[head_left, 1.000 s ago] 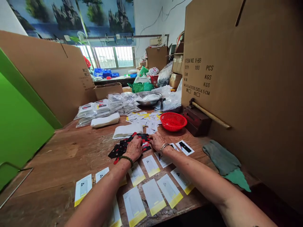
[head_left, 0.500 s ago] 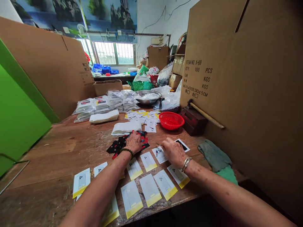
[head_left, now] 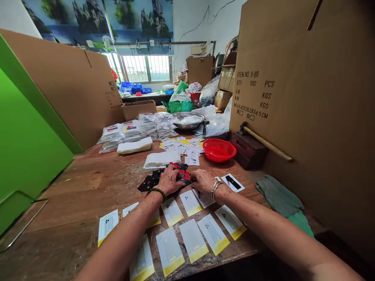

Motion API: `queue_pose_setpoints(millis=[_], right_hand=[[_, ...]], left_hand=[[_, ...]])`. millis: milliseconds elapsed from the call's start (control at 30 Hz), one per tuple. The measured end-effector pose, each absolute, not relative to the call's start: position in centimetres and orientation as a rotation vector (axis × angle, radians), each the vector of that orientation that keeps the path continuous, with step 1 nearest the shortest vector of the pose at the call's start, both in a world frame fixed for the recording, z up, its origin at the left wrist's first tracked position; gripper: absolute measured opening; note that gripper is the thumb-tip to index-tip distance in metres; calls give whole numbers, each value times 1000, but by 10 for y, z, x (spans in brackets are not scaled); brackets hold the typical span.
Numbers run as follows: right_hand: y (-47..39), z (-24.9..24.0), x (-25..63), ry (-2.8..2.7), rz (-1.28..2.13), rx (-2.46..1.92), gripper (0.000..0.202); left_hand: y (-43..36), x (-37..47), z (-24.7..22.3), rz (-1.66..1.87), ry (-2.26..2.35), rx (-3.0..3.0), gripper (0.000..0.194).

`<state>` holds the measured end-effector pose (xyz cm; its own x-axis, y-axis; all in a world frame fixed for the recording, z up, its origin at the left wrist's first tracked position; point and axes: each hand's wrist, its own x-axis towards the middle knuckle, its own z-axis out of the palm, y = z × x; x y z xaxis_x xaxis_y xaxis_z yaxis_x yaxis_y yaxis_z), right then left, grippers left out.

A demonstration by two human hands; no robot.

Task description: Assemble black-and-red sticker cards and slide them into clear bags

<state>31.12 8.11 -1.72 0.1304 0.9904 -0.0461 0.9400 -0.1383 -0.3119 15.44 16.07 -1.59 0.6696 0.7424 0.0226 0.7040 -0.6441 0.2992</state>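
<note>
My left hand (head_left: 169, 181), with a dark beaded bracelet, lies over a pile of black and red flat pieces (head_left: 149, 182). Its thumb and fingers close around some of them at the pile's right side. My right hand (head_left: 203, 182), wearing silver bangles, reaches the right edge of that pile with its fingertips pinched together. What they grip, if anything, is too small to make out. Below the right hand is a partly covered white card (head_left: 206, 201). Right of it lies a white card with a black piece on it (head_left: 233, 182). Rows of white-and-yellow cards (head_left: 190, 203) lie nearer me.
Behind the pile are white sheet stacks (head_left: 162, 159), scattered small cards (head_left: 181, 145) and a red basket (head_left: 219, 150). A hammer (head_left: 268, 143) rests on a dark box (head_left: 249, 152). Bagged packs (head_left: 148, 125) and a metal bowl (head_left: 189, 120) stand farther back. Large cartons (head_left: 293, 58) flank the table.
My right hand has moved left from the cards to the pile's edge, uncovering the card with the black piece. My left hand stays on the pile. The view has shifted slightly.
</note>
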Motion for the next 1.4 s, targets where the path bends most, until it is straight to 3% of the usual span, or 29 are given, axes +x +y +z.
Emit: queue_pose_setpoints(millis=[433,667,867,1100,1167,1300,1400], right_hand=[[99,-27,323,-1771,521,-2189,53],[101,-11,332,-1703,618,-2150,10],[48,4,349,-1762,616,-2098,14],[13,-21,341,-1883,389,-2118,54],[21,-21,344,-1877,339,-2146,52],[47,-17,349,-1813,320,-2175,29],[70,-18,344,-1746,359,-2242,26]], left_hand=[[158,158,-11,179,1202,2595,20],[159,161,-13,167,1234,2605,22],[154,160,-16,235,1234,2631,27],[116,152,-18,327,808,2874,15],[101,150,-17,316,680,2871,16],[79,150,-16,329,460,2874,21],[73,155,-16,262,368,2898,21]])
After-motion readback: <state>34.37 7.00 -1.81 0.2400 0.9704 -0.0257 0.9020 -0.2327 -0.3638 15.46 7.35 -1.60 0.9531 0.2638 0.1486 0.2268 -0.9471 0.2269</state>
